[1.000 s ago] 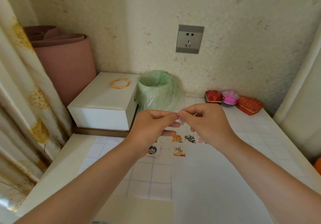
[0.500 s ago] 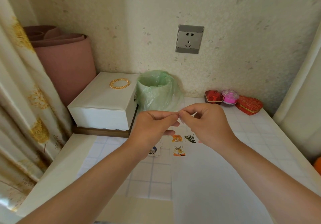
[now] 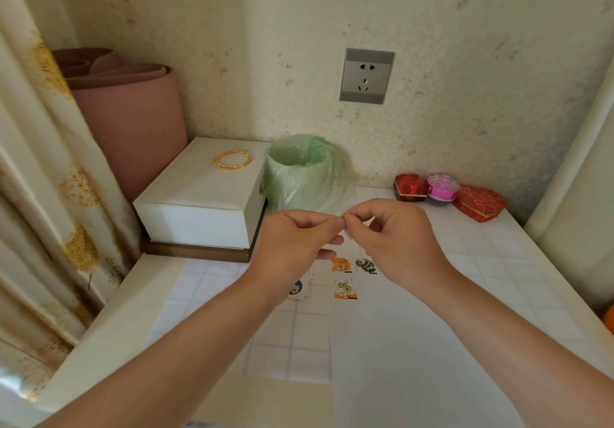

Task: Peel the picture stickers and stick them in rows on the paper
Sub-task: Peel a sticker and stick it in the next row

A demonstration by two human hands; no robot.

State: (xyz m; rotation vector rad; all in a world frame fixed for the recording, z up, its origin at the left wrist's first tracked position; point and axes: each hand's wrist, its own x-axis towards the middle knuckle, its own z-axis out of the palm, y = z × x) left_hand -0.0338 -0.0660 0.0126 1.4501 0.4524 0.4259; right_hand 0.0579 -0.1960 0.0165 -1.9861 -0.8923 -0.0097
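Observation:
Both hands are raised above the table and meet fingertip to fingertip. My left hand [image 3: 295,241] and my right hand [image 3: 395,238] pinch one small pale sticker piece [image 3: 345,230] between them; its picture is hidden. Below them lies the white paper [image 3: 415,344], with three picture stickers in view on it: an orange one [image 3: 341,265], a dark one [image 3: 366,266] and an orange bunny one [image 3: 345,289]. A small pile of loose stickers [image 3: 299,289] lies left of the paper, partly behind my left wrist.
A bin lined with a green bag [image 3: 300,171] stands just behind my hands. A white box [image 3: 199,201] with a gold bracelet [image 3: 232,159] is at the left, a pink rolled mat [image 3: 133,112] behind it. Red and pink gift boxes [image 3: 445,191] sit at the back right.
My hands have stayed almost in place. The right fingers have shifted slightly on the sticker piece, and less of it shows between the fingertips.

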